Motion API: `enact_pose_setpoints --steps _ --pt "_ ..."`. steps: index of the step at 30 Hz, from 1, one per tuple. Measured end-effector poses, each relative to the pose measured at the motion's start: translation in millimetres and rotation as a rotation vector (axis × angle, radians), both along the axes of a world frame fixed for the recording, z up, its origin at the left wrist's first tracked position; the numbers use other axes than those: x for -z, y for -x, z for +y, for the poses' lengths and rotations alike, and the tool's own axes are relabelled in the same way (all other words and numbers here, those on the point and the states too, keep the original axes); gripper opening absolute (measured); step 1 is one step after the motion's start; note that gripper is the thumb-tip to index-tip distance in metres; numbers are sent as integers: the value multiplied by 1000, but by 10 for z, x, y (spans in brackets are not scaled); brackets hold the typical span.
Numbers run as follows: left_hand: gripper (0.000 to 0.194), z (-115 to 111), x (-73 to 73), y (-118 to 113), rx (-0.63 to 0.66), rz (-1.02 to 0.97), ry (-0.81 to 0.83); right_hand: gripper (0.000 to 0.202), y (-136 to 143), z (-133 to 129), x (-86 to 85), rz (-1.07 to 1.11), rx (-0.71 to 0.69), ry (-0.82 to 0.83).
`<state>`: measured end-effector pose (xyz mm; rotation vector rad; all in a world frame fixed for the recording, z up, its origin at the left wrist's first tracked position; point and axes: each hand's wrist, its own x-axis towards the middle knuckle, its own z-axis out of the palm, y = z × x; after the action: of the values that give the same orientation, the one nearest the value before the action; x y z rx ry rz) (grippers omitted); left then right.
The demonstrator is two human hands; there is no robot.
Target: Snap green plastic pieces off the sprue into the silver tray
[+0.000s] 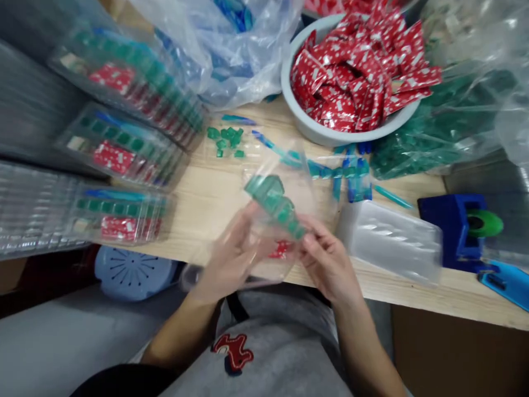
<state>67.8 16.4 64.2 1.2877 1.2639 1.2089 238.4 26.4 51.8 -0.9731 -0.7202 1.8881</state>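
A clear plastic blister case (308, 171) is held up in front of me, tilted and blurred by motion. A row of translucent green pieces (275, 201) shows in it, with a red patterned packet (280, 250) lower down. My left hand (231, 253), smeared by motion, grips the case's left side. At the right edge, by the lowest green piece, my right hand (328, 259) pinches it between thumb and fingers. Beyond the hands, several loose green pieces (229, 138) lie on the wooden table (194, 193).
Stacked filled cases (119, 215) stand left. A grey basin (306, 124) of red packets (355, 77) is at the back, between bags of blue (243, 60) and green pieces (446, 116). Clear empty cases (392, 242) and a blue tape dispenser (452, 234) sit right.
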Motion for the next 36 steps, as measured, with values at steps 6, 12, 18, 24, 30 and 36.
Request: enact_pose_setpoints --steps 6,12,18,24,30,36 --pt "41 -249 84 546 -131 -234 307 37 -304 48 50 -439 28 -114" --pt "35 -531 236 566 -212 87 491 36 -205 -44 281 -772 18 -188" --pt "28 -569 396 505 -146 434 398 29 -96 -15 353 -1244 -62 -430" --pt "25 -566 448 403 -45 685 366 25 -109 21 372 -1246 -101 -329" --pt "22 -577 264 385 -189 579 223 28 -211 58 197 -897 -59 -102" --pt "22 -650 43 1068 -735 705 144 19 797 295 -74 -463 -62 -219"
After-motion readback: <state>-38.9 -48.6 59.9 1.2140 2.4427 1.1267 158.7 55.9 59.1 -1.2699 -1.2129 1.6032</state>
